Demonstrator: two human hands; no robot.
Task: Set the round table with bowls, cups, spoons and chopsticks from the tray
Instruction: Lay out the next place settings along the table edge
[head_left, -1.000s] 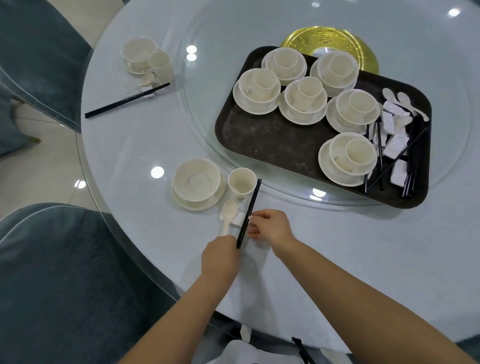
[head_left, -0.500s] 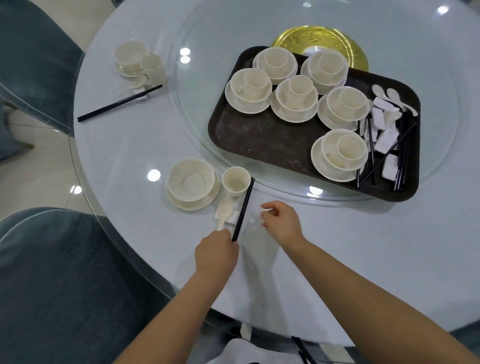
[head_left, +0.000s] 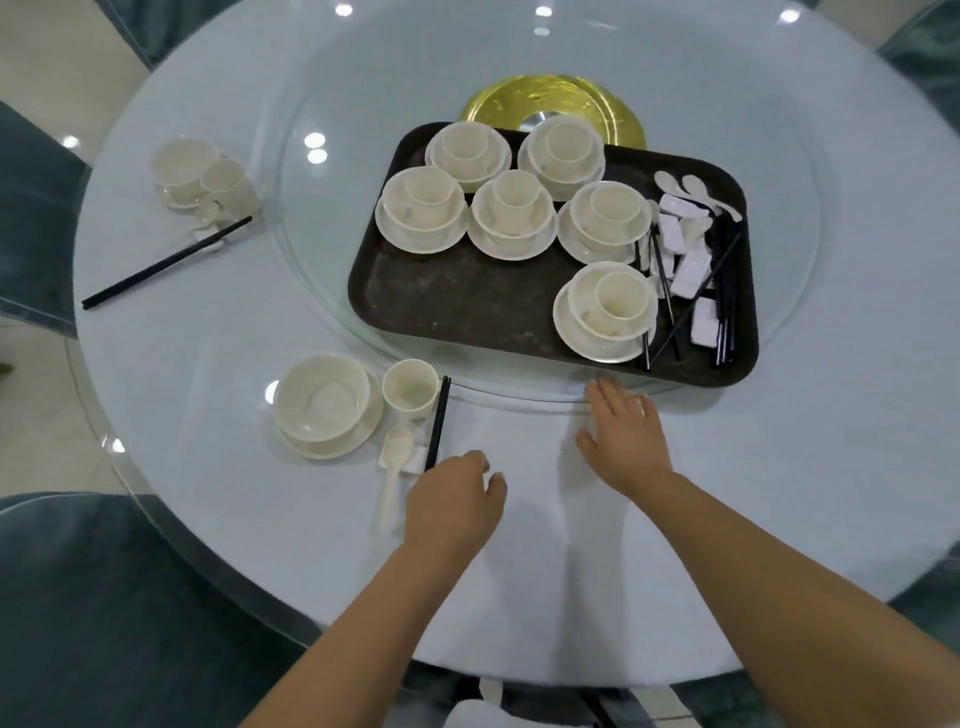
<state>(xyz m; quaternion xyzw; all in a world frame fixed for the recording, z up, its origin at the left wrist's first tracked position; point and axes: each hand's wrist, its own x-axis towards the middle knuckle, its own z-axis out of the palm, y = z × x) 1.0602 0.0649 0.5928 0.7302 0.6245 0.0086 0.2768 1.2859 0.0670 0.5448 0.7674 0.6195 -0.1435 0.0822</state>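
- Left hand: back up, fingers loosely bent, holding nothing; hovers just beside the near end of the black chopsticks.
- Right hand: flat, fingers straight and spread, empty; fingertips at the rim of the glass turntable.
- Near place setting: cream bowl on a saucer, cup beside it, spoon lying handle toward the person, chopsticks leaning on a small white rest.
- Far place setting: bowl, cup and a black pair of chopsticks, well apart at table's left.
- Dark tray: on the turntable; six bowl-and-cup stacks, with white spoons, rests and chopsticks heaped at its right end.
- Round table: pale blue cloth.
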